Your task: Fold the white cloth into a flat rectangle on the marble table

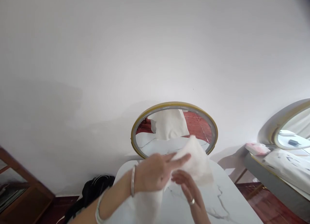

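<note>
My left hand point(155, 172), with a bangle at the wrist, is over the white marble-patterned table point(213, 201). Its index and middle fingers stretch to the right across a thin white cloth point(197, 161), while the other fingers are bent. Part of the cloth rises beyond the fingertips; another white part hangs below this hand. My right hand point(190, 190), with a ring, is just below the raised part. Its thumb and curved fingers are apart, with nothing visible between them. Motion blurs both hands slightly.
An oval gold-rimmed mirror point(174, 104) stands against the white wall point(155, 49), behind the table. At right, a second mirror point(273, 137), a pink-white packet point(258, 148) and a white printed cloth or bag point(288, 164) rest on another table. A black bag point(95, 188) and wooden furniture point(36, 193) are at left.
</note>
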`<action>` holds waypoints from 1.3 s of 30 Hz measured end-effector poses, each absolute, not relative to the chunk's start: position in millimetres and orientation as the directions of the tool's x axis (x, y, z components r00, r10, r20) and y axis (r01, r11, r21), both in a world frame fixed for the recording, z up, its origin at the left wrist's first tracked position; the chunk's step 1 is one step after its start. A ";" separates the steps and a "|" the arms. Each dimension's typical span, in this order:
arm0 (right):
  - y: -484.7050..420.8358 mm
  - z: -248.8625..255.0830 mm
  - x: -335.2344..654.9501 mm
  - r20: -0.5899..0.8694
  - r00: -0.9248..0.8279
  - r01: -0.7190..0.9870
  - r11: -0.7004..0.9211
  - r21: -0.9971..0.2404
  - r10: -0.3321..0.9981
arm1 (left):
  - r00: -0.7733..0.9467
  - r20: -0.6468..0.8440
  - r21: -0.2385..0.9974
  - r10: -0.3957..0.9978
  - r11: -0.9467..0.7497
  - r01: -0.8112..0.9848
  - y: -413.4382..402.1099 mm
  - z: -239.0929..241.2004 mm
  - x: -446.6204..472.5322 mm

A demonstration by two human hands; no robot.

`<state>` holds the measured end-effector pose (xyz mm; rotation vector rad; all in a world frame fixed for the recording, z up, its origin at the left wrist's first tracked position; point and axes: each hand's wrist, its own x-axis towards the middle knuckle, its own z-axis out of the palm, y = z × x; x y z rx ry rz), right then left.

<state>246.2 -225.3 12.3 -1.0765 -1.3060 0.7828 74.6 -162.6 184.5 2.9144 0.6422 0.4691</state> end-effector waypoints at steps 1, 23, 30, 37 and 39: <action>-214.8 37.8 250.3 0.430 0.168 0.137 0.411 -0.901 0.887 | 0.875 0.308 0.134 0.374 -0.928 0.349 -150.7 204.4 71.5; -72.4 125.0 304.0 0.722 0.644 0.665 0.283 -0.692 0.252 | 0.514 0.777 0.056 0.362 -0.854 0.517 7.7 243.3 152.6; -45.3 131.5 279.3 0.932 0.096 0.953 0.238 -0.188 0.350 | 0.134 0.933 0.242 0.334 -0.857 0.454 23.8 188.7 91.8; -15.1 68.2 242.6 0.773 -0.430 0.879 0.413 0.239 0.467 | -0.248 0.675 0.721 0.695 -0.549 0.422 13.9 61.9 27.1; -15.8 40.2 243.6 0.654 -0.559 0.782 0.586 0.212 0.510 | -0.295 0.604 0.778 0.740 -0.469 0.418 6.1 29.5 22.4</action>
